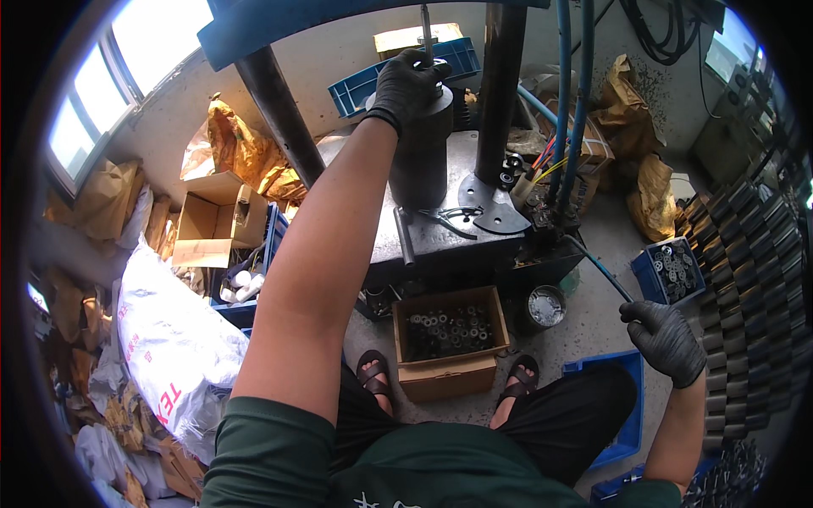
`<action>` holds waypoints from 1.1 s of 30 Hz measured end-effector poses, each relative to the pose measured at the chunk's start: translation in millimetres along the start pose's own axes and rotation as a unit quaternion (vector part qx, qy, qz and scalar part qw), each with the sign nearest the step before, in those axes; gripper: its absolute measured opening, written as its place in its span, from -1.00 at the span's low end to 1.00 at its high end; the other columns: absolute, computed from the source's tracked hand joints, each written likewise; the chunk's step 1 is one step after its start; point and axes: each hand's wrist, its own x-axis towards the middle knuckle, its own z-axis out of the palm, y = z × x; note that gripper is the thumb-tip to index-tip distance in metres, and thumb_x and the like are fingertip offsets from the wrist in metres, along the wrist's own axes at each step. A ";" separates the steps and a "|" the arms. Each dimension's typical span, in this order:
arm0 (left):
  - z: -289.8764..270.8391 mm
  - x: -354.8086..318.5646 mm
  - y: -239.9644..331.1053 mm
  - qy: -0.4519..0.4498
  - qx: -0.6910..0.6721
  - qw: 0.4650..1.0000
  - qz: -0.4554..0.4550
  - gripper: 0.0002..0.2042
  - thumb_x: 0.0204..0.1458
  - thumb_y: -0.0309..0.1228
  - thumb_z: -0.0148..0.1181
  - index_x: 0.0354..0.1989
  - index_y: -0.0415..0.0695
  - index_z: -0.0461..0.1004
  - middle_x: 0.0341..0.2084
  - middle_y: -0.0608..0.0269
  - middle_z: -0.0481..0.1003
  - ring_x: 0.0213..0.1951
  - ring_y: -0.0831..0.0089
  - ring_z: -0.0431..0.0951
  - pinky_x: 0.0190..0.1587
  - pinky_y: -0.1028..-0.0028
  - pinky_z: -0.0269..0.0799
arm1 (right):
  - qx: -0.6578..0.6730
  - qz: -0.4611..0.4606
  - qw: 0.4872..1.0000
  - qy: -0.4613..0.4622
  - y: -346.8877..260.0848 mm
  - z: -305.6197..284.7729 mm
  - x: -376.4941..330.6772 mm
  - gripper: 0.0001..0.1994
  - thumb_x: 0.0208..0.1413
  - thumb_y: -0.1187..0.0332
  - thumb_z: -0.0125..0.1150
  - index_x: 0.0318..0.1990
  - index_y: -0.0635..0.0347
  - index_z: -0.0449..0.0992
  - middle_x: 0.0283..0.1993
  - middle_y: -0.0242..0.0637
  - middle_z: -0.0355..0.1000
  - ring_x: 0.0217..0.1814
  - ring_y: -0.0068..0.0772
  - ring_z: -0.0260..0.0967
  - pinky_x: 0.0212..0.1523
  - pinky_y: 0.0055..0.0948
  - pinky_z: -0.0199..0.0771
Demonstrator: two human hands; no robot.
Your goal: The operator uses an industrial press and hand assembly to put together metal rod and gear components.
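Observation:
My left hand (405,90), in a dark glove, reaches over the top of a dark upright cylinder (421,165) with a pale rim. Its fingers curl round something at the foot of a thin vertical rod (427,30); the glove hides most of it. The cylinder stands on a metal press table (377,247). My right hand (669,343), gloved too, is wrapped round the end of a slim lever (603,273) that slants up to the press. Snap-ring style pliers (453,223) and a short bar (404,235) lie before the cylinder.
Dark posts (500,93) flank the cylinder beneath a blue crossbeam (364,21). A cardboard box (449,377) of small rings sits between my feet. Right are a blue bin (671,296) of metal discs and stacked dark tubes (745,313); a white sack (165,347) lies left.

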 end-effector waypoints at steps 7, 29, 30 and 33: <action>0.0 6.5 -9.0 0.005 0.013 1.000 0.020 -0.61 0.06 -0.23 0.53 -0.03 -0.19 0.61 -0.41 0.25 0.63 -0.41 0.57 0.61 -0.30 0.52 0.60 | 0.044 -0.006 0.999 0.009 0.7 1.2 1.4 -0.73 0.16 0.39 0.22 -0.05 0.35 0.64 -0.20 0.02 0.65 -0.11 -0.05 0.65 -0.01 -0.23 0.63; -0.1 6.1 -6.4 -0.055 -0.007 0.998 0.031 -0.56 0.09 -0.27 0.49 0.09 -0.18 0.54 -0.35 0.29 0.59 -0.36 0.61 0.59 -0.26 0.55 0.58 | -0.127 -0.134 0.875 0.448 -2.8 -96.9 164.1 -0.78 0.30 0.32 0.23 -0.02 0.22 0.65 -0.13 0.05 0.60 -0.06 0.03 0.60 -0.02 -0.23 0.58; 2.0 5.5 -5.6 -0.057 0.000 0.998 0.037 -0.57 0.09 -0.28 0.49 0.10 -0.16 0.54 -0.34 0.29 0.59 -0.35 0.60 0.59 -0.25 0.55 0.58 | -0.128 -0.126 0.876 0.449 1.0 -105.8 181.2 -0.74 0.30 0.25 0.21 -0.01 0.18 0.65 -0.09 0.05 0.60 -0.03 0.04 0.59 0.00 -0.21 0.57; -0.6 7.8 -7.2 -0.053 0.015 0.997 0.051 -0.56 0.08 -0.30 0.48 0.10 -0.15 0.54 -0.33 0.28 0.60 -0.34 0.57 0.60 -0.24 0.55 0.59 | -0.141 -0.085 0.885 0.435 -6.2 -120.2 213.8 -0.68 0.29 0.15 0.19 0.02 0.13 0.65 -0.05 0.02 0.60 0.01 0.05 0.58 0.04 -0.17 0.57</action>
